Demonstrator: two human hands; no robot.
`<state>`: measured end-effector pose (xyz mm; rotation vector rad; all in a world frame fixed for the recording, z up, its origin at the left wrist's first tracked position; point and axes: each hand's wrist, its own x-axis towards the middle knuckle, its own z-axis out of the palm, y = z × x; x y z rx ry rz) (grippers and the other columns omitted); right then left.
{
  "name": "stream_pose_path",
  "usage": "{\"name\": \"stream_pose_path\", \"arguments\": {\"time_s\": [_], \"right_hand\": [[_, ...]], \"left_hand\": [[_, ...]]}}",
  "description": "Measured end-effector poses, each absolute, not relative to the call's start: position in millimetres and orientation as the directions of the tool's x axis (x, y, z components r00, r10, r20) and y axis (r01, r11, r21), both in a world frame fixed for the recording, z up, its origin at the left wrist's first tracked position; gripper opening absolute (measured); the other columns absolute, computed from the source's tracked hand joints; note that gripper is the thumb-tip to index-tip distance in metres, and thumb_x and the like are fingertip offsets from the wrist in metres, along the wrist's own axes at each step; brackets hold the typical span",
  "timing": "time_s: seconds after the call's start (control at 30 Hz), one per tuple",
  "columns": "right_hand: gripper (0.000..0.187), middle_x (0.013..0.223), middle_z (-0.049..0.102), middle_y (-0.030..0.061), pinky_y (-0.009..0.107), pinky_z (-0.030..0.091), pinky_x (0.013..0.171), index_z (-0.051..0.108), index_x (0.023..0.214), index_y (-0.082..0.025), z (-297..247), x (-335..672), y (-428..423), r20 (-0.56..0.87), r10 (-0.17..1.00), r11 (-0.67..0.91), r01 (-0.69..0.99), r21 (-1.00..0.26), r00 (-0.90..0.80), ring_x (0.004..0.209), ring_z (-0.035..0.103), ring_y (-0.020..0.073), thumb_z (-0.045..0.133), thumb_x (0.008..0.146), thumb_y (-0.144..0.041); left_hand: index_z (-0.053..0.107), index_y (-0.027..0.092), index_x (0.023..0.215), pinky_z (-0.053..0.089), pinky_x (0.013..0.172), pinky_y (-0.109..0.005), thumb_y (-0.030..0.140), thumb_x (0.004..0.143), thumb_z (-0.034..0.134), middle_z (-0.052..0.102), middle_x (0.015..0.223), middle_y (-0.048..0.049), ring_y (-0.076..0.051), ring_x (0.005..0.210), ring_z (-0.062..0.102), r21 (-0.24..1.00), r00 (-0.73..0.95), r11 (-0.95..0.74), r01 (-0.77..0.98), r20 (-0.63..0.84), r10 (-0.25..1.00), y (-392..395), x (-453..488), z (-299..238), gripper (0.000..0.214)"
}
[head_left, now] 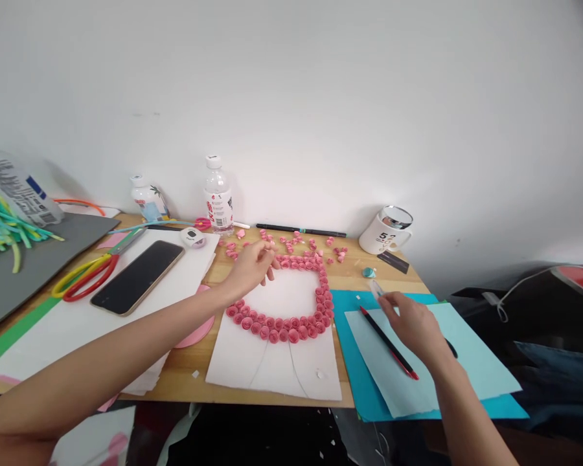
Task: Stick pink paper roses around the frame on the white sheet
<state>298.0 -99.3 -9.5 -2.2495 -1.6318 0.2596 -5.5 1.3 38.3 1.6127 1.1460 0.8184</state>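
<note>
A white sheet (276, 369) lies in front of me, with pink rolled-paper roses (294, 334) set on it in a ring that is open inside. Above the ring's upper left part is my left hand (255, 264), its fingers bent together in a pinch; whatever is between them is hidden. My right hand (412, 323) hovers over light blue paper, closed on a small clear tube (376, 288) whose tip points up and left. A small teal cap (369, 272) rests on the wood just beyond that tip. Loose pink roses (313, 244) are scattered behind the sheet.
Left are scissors (90, 275), a phone (138, 277), a correction tape (193, 237) and coloured strips (10, 226). A water bottle (219, 200), a black pen (301, 230) and a mug (386, 232) stand or lie along the wall. A black-and-red pen (388, 343) lies on the light blue paper (471, 362).
</note>
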Motion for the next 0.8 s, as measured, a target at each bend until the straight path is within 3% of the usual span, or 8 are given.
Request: {"name": "stream_pose_path", "arguments": {"time_s": [0.1,0.17,0.27,0.33,0.5,0.67,0.8], "right_hand": [[0.027,0.084,0.07,0.0063,0.032,0.045,0.068,0.054,0.085,-0.022,19,270,-109,0.176,0.936,-0.123,0.752,-0.648,0.305,0.078,0.063,0.0218,0.041,0.089,-0.045],[0.025,0.082,0.067,0.0048,0.032,0.046,0.076,0.05,0.085,-0.022,31,243,-114,0.256,0.938,0.065,0.606,-0.793,0.234,0.083,0.063,0.0195,0.04,0.092,-0.043],[0.021,0.079,0.063,0.003,0.03,0.047,0.075,0.045,0.085,-0.022,34,201,-116,0.281,0.953,0.218,0.387,-0.896,0.114,0.081,0.062,0.017,0.037,0.094,-0.039],[0.017,0.078,0.062,0.0021,0.028,0.047,0.068,0.045,0.088,-0.022,28,178,-116,0.265,0.962,0.233,0.308,-0.922,0.065,0.076,0.06,0.0151,0.037,0.095,-0.036],[0.016,0.071,0.058,-0.0005,0.023,0.044,0.059,0.047,0.09,-0.021,15,149,-116,0.237,0.971,0.24,0.253,-0.937,-0.041,0.063,0.054,0.0115,0.039,0.095,-0.034],[0.016,0.084,0.065,0.0037,0.025,0.049,0.066,0.052,0.099,-0.02,15,143,-117,0.262,0.952,0.289,0.184,-0.939,-0.159,0.073,0.061,0.0129,0.043,0.094,-0.031],[0.017,0.092,0.069,0.0061,0.026,0.054,0.063,0.055,0.103,-0.02,13,140,-119,0.273,0.957,0.285,0.156,-0.946,-0.096,0.069,0.065,0.0137,0.045,0.092,-0.029]], "left_hand": [[0.056,0.016,0.113,0.053,0.061,-0.027,0.039,0.085,0.053,0.065,0.099,-0.0096,-0.018,0.083,0.064,0.932,0.477,-0.216,0.29,0.055,0.877,-8,0,42,0.036],[0.041,0.024,0.134,0.051,0.082,-0.035,0.049,0.077,0.064,0.053,0.129,-0.0127,-0.025,0.11,0.056,0.933,0.586,-0.267,0.242,0.079,0.806,-14,2,42,0.066],[0.018,0.032,0.146,0.041,0.098,-0.045,0.057,0.063,0.073,0.024,0.151,-0.014,-0.033,0.132,0.035,0.947,0.67,-0.256,0.192,0.064,0.739,-17,0,37,0.102],[0.014,0.034,0.146,0.038,0.1,-0.049,0.058,0.057,0.076,0.019,0.153,-0.0141,-0.036,0.133,0.032,0.96,0.676,-0.214,0.183,0.034,0.736,-18,-5,33,0.111],[0.031,0.031,0.141,0.038,0.102,-0.048,0.051,0.061,0.077,0.034,0.147,-0.0111,-0.033,0.125,0.044,0.959,0.619,-0.173,0.223,-0.002,0.786,-29,-16,37,0.094],[0.04,0.026,0.136,0.042,0.102,-0.044,0.045,0.069,0.073,0.043,0.141,-0.0103,-0.029,0.126,0.045,0.96,0.553,-0.154,0.233,-0.001,0.833,-38,-21,48,0.077],[0.052,0.024,0.125,0.046,0.098,-0.039,0.04,0.077,0.065,0.053,0.133,-0.0082,-0.024,0.121,0.051,0.944,0.48,-0.255,0.21,0.127,0.868,-40,-24,46,0.052]]}}
